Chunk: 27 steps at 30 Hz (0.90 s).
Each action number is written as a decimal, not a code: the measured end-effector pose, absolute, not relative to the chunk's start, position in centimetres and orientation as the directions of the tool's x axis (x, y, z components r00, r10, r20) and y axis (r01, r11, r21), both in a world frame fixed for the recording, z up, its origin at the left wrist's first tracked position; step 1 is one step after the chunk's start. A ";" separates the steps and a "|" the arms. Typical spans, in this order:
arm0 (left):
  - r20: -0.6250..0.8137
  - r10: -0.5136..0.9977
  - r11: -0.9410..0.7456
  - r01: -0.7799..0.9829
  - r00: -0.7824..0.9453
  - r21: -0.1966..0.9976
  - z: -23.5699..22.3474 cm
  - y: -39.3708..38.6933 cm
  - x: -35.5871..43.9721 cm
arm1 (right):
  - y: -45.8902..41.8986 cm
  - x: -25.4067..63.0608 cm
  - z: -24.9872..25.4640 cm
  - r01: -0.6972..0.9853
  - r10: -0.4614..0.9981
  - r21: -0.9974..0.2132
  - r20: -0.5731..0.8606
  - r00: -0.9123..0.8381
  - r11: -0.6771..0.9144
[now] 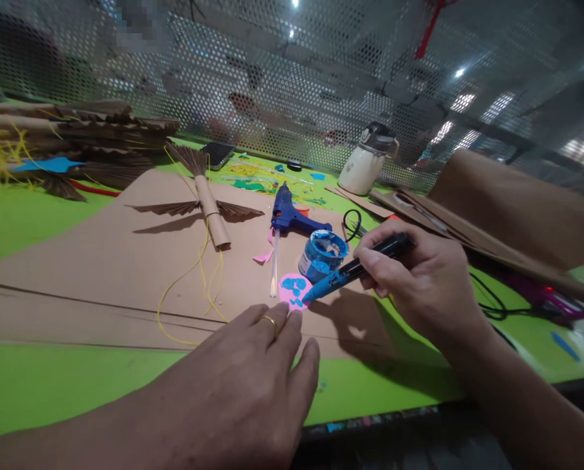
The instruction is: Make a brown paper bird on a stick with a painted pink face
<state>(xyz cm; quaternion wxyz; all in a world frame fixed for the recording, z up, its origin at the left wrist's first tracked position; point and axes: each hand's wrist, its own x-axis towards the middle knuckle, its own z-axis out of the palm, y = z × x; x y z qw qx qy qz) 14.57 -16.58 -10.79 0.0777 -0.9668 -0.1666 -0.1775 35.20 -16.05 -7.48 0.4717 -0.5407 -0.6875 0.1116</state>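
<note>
My right hand [414, 281] is closed around a black marker [353, 269] whose front end is blue. Its tip touches a small rounded pink paper piece [286, 297] carrying blue painted marks. At the near edge of that piece lie the fingertips of my left hand [262, 365], stretched out flat with nothing gripped; a ring is on one finger. Just behind the marker stands an open jar of blue paint [322, 254], its rim smeared. A blue glue gun [292, 212] lies beyond, with a clear glue stick [275, 267] beside it.
Brown cardboard [125, 254] covers part of the green table [100, 385]. On it lies a paper-roll bird [212, 212] with pleated wings and yellow string. Similar rolls [51, 130] are piled left. A white thermos [363, 163], phone [216, 155] and brown paper [511, 205] sit further back.
</note>
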 end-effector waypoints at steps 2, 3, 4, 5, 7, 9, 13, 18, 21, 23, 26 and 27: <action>0.358 0.289 -0.933 0.345 0.888 -0.103 -10.6 -16.5 14.5 | -16.1 35.0 -7.4 0.635 0.846 -0.665 0.532 0.033 0.393; 0.355 0.286 -0.933 0.343 0.890 -0.109 -10.6 -16.5 14.5 | -16.2 35.0 -7.4 0.634 0.847 -0.665 0.531 0.032 0.394; 0.354 0.281 -0.933 0.340 0.892 -0.115 -10.6 -16.5 14.5 | -16.2 34.9 -7.4 0.634 0.849 -0.666 0.528 0.029 0.393; 0.356 0.276 -0.934 0.337 0.893 -0.121 -10.6 -16.5 14.5 | -16.2 34.9 -7.4 0.635 0.851 -0.666 0.524 0.023 0.392; 0.365 0.268 -0.932 0.336 0.892 -0.137 -10.8 -16.4 14.5 | -16.2 34.9 -7.4 0.637 0.859 -0.668 0.512 0.018 0.385; 0.374 0.273 -0.926 0.347 0.886 -0.147 -11.2 -16.4 14.6 | -16.1 35.0 -7.5 0.634 0.862 -0.672 0.507 0.020 0.381; 0.391 0.282 -0.924 0.358 0.876 -0.135 -11.5 -16.4 14.7 | -16.1 35.2 -7.5 0.624 0.861 -0.683 0.507 0.033 0.378; 0.370 0.253 -0.948 0.306 0.894 -0.090 -10.9 -16.2 14.3 | -16.0 35.6 -7.7 0.578 0.842 -0.712 0.534 0.079 0.398; 0.369 0.243 -0.951 0.296 0.897 -0.093 -10.8 -16.2 14.3 | -15.9 35.9 -7.8 0.536 0.831 -0.742 0.542 0.126 0.402; 0.377 0.270 -0.938 0.331 0.886 -0.104 -10.9 -16.3 14.4 | -15.8 35.9 -7.9 0.531 0.831 -0.750 0.539 0.141 0.396; 0.386 0.288 -0.922 0.362 0.877 -0.135 -11.3 -16.5 14.6 | -15.9 35.8 -7.8 0.557 0.830 -0.733 0.542 0.132 0.390; 0.390 0.284 -0.921 0.363 0.876 -0.143 -11.4 -16.5 14.7 | -15.9 35.7 -7.7 0.574 0.831 -0.722 0.543 0.124 0.386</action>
